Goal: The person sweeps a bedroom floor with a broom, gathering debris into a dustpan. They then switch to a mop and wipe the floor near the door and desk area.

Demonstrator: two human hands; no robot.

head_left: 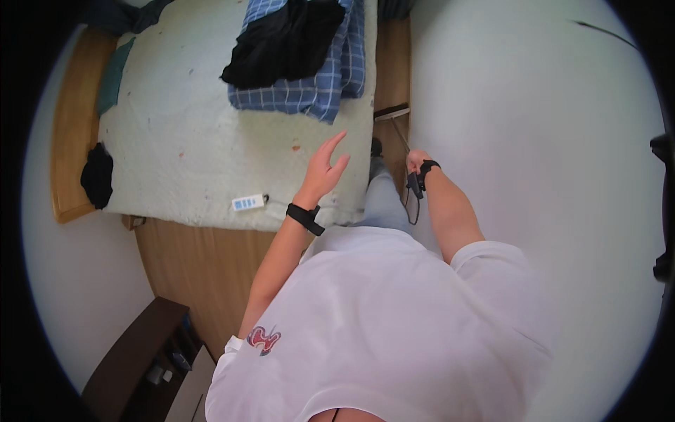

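My right hand (416, 160) is closed around the thin pole of what looks like a broom (399, 133). Its narrow dark head with a pale edge (391, 112) rests on the floor strip between the bed and the white wall. Above the near right part of the bed, my left hand (325, 169) holds nothing, thumb and fingers apart. Each wrist wears a black strap, and a small dark device with a cable loop (415, 186) hangs at the right one.
A bed with a pale mattress (176, 126) fills the left. On it lie a folded blue checked quilt (309, 98), black clothing (285, 46) and a white power strip (249, 202). The white wall (506, 141) stands close on my right. A dark cabinet (133, 352) is at the lower left.
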